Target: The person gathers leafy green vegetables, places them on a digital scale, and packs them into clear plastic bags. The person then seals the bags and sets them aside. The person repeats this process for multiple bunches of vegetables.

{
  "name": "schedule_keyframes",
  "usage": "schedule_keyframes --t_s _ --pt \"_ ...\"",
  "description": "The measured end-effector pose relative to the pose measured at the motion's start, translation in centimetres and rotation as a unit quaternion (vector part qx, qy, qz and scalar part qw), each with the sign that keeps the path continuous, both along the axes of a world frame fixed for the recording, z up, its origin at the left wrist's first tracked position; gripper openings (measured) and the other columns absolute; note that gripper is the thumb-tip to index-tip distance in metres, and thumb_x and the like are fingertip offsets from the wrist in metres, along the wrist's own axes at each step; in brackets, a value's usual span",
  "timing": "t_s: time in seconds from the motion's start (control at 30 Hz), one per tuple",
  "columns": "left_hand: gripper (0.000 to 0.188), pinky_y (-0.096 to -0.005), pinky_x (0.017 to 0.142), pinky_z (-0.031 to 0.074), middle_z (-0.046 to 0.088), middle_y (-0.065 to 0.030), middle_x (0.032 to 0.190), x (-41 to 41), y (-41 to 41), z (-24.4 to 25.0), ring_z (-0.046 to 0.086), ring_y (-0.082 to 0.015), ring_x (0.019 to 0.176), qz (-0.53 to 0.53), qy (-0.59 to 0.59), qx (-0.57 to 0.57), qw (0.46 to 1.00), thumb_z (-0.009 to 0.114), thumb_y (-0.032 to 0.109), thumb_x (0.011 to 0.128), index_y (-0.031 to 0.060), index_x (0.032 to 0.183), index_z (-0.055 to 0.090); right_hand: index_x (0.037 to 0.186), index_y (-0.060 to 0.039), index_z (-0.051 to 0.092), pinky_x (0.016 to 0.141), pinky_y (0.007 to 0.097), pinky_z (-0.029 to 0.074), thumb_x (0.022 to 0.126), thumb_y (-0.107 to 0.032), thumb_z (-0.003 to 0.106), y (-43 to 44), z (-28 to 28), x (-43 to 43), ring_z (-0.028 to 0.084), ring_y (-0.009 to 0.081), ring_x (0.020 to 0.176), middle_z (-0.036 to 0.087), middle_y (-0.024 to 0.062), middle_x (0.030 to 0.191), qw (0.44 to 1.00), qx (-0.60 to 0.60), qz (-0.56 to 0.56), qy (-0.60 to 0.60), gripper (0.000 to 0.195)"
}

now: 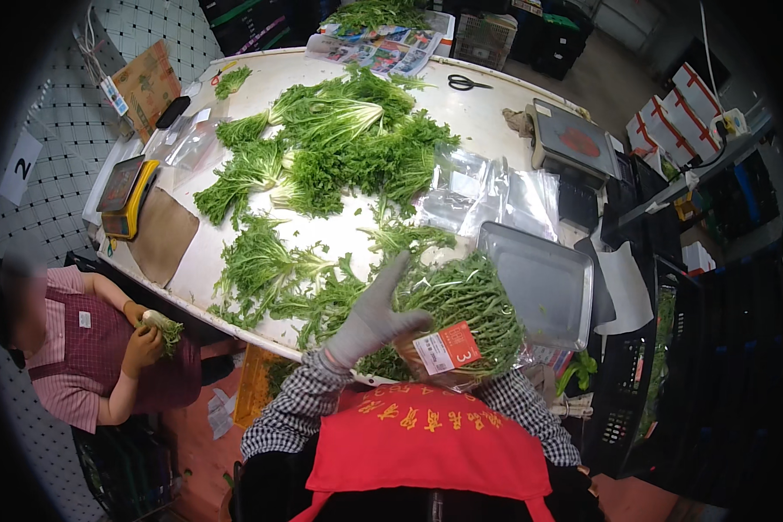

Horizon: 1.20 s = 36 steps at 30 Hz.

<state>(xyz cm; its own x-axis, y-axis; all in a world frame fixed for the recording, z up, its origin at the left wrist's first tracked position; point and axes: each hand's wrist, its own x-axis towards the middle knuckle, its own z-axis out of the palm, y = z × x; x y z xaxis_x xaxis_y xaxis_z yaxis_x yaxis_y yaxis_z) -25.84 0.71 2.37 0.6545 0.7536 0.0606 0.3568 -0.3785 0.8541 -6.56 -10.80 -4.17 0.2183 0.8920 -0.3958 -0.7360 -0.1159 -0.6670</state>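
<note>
A clear plastic bag of leafy greens (473, 293) is in front of my red apron, near the table's edge. A red and white label (447, 349) with printing is stuck on its front. My left hand (375, 316), in a grey glove, is at the bag's left side with its fingers extended and thumb apart, the thumb overlapping the bag's edge. Behind the bag my right hand is hidden; only its checked sleeve (528, 411) shows. Loose frilly greens (261, 261) lie left of my left hand, and a larger heap of frilly greens (339, 137) covers the table's middle.
Right of the bag is a grey metal tray (541, 287), with clear plastic bags (476, 189) beyond it. A scale (571, 140), black scissors (468, 83) and a yellow scale (129, 196) are on the white table (235, 85). At left a gloved person (104, 339) holds a bunch of greens.
</note>
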Motion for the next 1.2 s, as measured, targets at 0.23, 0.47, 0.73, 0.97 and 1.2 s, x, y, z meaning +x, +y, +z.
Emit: schedule_keyframes --t_s 0.23,0.47,0.73,0.97,1.2 --pt "0.073 -0.0351 0.097 0.052 0.059 -0.0162 0.129 -1.9 -1.2 -7.2 0.062 -0.0239 0.114 -0.137 -0.026 -0.141 0.980 0.072 0.031 0.096 -0.0002 0.150 0.034 0.154 -0.0055 0.044 0.119 0.0423 0.036 0.104 -0.040 0.055 -0.8 0.7 0.9 0.047 0.0296 0.141 0.048 0.0183 0.155 1.000 0.011 -0.022 0.007 0.061" --pt "0.065 -0.0337 0.090 0.055 0.067 -0.0101 0.117 0.5 -3.5 -5.6 0.066 -0.0193 0.104 -0.083 -0.171 -0.361 0.913 0.066 0.034 0.097 -0.0015 0.145 0.040 0.153 -0.0057 0.044 0.119 0.0432 0.035 0.104 -0.042 0.053 -1.3 2.1 3.6 0.047 0.0298 0.141 0.049 0.0175 0.155 0.996 0.059 -0.038 -0.053 0.062" --pt "0.079 -0.0378 0.108 0.049 0.058 -0.0127 0.142 3.8 -4.6 -3.9 0.058 -0.0246 0.128 -0.024 -0.307 -0.487 0.818 0.076 0.023 0.088 0.0005 0.154 0.037 0.153 -0.0058 0.045 0.120 0.0442 0.034 0.105 -0.044 0.051 -5.8 4.2 7.0 0.048 0.0300 0.141 0.050 0.0166 0.155 0.836 0.101 0.011 -0.539 0.062" --pt "0.074 -0.0390 0.104 0.051 0.055 -0.0139 0.144 8.0 -6.5 -4.1 0.061 -0.0246 0.123 -0.037 -0.370 -0.499 0.783 0.065 0.013 0.090 0.0007 0.155 0.032 0.144 -0.0096 0.054 0.120 0.0433 0.030 0.095 -0.044 0.068 -9.8 4.3 7.1 0.054 0.0323 0.136 0.064 0.0154 0.138 0.853 0.019 0.000 -0.522 0.062" --pt "0.070 -0.0330 0.096 0.055 0.059 -0.0123 0.136 12.4 -8.6 0.0 0.062 -0.0212 0.118 -0.086 -0.288 -0.513 0.804 0.070 0.012 0.095 0.0037 0.155 0.034 0.143 -0.0017 0.051 0.101 0.0379 0.056 0.099 -0.008 0.060 -12.6 1.5 9.0 0.064 0.0274 0.122 0.062 0.0144 0.136 0.864 0.030 -0.142 -0.482 0.045"
